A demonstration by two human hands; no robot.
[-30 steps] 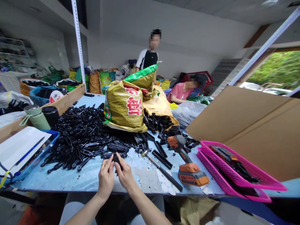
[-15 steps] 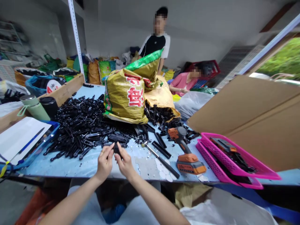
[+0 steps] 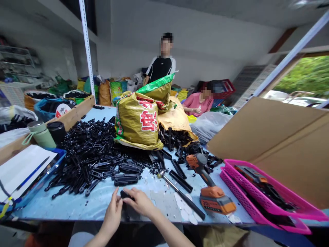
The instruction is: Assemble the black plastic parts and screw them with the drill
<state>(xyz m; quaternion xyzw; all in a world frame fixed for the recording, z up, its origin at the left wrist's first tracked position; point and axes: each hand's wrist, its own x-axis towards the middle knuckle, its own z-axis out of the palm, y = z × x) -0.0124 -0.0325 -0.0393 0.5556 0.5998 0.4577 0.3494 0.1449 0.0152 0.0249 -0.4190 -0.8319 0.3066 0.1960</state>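
Note:
My left hand (image 3: pixel 112 215) and my right hand (image 3: pixel 138 202) meet low at the near edge of the blue table (image 3: pixel 84 202), both pinching one small black plastic part (image 3: pixel 125 195) between their fingertips. Just beyond them lies a large heap of black plastic parts (image 3: pixel 95 154) spread over the table's left and middle. A black rod with a metal end (image 3: pixel 180 195) lies to the right of my right hand.
An orange cordless drill (image 3: pixel 210 192) lies right of centre. Pink baskets (image 3: pixel 267 199) with tools and a big cardboard sheet (image 3: pixel 277 140) fill the right. Yellow sacks (image 3: pixel 138 118) stand mid-table. A green bottle (image 3: pixel 41 133), black cup and blue tray are left. Two people are behind.
My hands have come down towards the table's near edge, still pinching the small black part. The view tilted down then back up; the standing person shifted.

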